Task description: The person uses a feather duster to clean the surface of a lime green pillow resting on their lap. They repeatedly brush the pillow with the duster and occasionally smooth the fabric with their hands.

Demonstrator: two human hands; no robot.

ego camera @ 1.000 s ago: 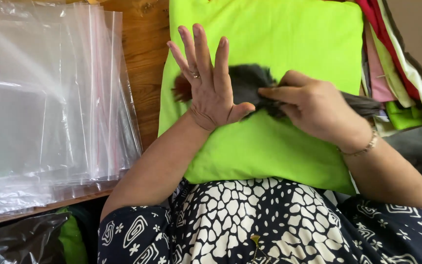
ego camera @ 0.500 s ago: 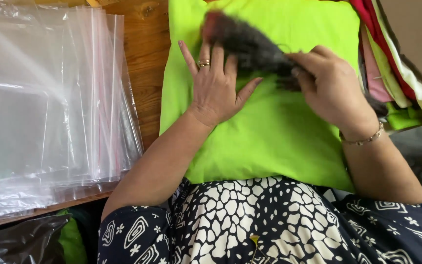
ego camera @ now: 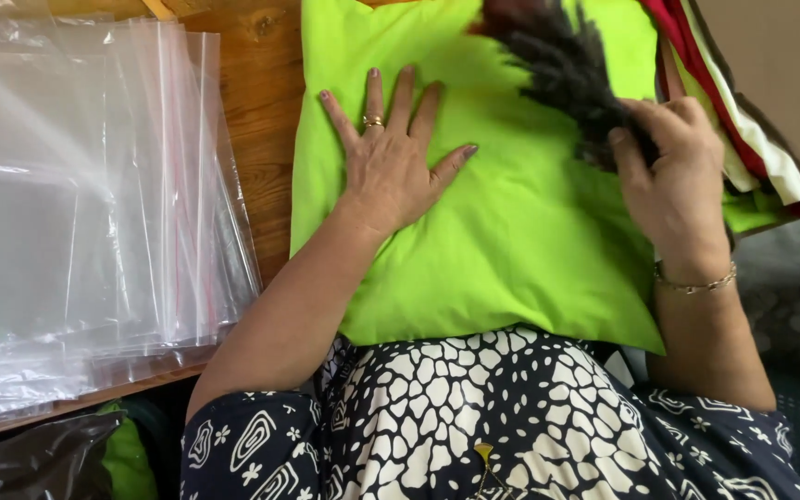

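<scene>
A: Two hands on the lime-green cloth (ego camera: pixel 502 241), and that cloth is my reference for everything. Nearest the camera: a lap in a dark patterned dress (ego camera: pixel 474 426), with the cloth's near edge lying over it.

B: Hand states?

A: Left hand (ego camera: pixel 391 167) lies flat on the cloth's left half, palm down, fingers spread, holding nothing. Right hand (ego camera: pixel 673 185) is at the cloth's right edge, closed around the handle end of a dark bristly brush (ego camera: pixel 557 65).

B: What changed?

A: A second ago the brush head sat mid-cloth beside a raised left hand. Now it has swept up to the cloth's far end, and the left hand has dropped flat. Reads as a brushing stroke away from the body with the cloth pinned; my judgement only.

B: Surroundings?

A: Left of the cloth, a stack of clear plastic bags (ego camera: pixel 85 213) on a wooden table (ego camera: pixel 256 111). Right of it, folded coloured fabrics (ego camera: pixel 743 139).
</scene>
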